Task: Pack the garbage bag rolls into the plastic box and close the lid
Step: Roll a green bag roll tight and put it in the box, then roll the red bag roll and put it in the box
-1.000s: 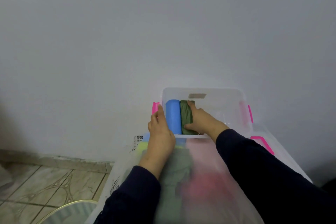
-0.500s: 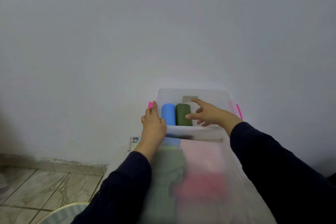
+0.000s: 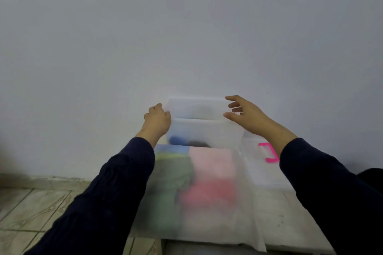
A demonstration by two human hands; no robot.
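Two rolls showed dimly through the near wall of the small translucent plastic box [image 3: 207,130] by the grey wall: a blue garbage bag roll [image 3: 178,139] at the left and a dark garbage bag roll [image 3: 199,143] just beside it, both lying low inside; the box stood on a larger frosted storage bin [image 3: 207,203] holding blurred green and pink bundles. The left hand [image 3: 157,121] rested against the box's left side, fingers loosely curled toward its edge, probably steadying it; whether they actually gripped the rim could not be told. The right hand [image 3: 245,117] hovered by the right rim with fingers and thumb spread, holding nothing, seemingly set to reach for a lid. A clear lid with a pink latch [image 3: 269,153] lay just right of the box, likely the one still to be fitted; the box looked open, so closing remained. No brand, label or writing could be read anywhere; motion blur softened everything.
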